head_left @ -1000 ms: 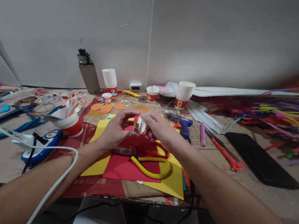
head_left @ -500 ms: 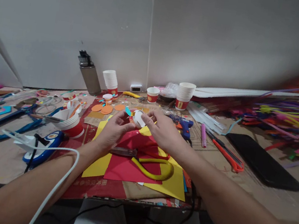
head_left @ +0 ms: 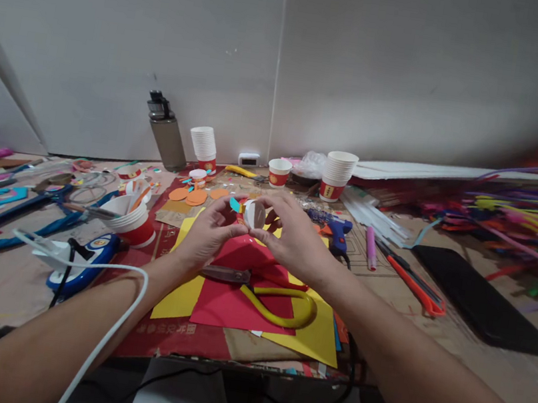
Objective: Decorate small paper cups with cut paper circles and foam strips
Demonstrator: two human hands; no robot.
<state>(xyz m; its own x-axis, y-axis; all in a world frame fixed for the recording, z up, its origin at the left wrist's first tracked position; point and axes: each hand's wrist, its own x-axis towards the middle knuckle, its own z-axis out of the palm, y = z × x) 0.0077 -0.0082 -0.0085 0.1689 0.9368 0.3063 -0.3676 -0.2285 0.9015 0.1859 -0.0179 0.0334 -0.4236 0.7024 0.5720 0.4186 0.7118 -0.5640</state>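
Between my two hands a small paper cup (head_left: pixel 253 214) is tilted so its white inside shows, with a teal paper piece (head_left: pixel 235 204) at its left side. My left hand (head_left: pixel 209 229) grips the cup from the left, and my right hand (head_left: pixel 289 231) grips it from the right, fingers curled around it. Below them lie red paper (head_left: pixel 218 305) and yellow paper (head_left: pixel 319 337). Scissors with yellow and red handles (head_left: pixel 281 321) rest on the red sheet.
Cup stacks (head_left: pixel 338 171) and a bottle (head_left: pixel 167 139) stand at the back. A glue gun (head_left: pixel 338 232), red cutter (head_left: pixel 418 288) and black phone (head_left: pixel 482 297) lie right. Left are a cup with tools (head_left: pixel 131 225), a blue power strip (head_left: pixel 87 265) and a white cable (head_left: pixel 113 326).
The cup has turned in my hands, its opening now facing more to the right. My right fingers have shifted lower around it. The whole view has moved slightly.
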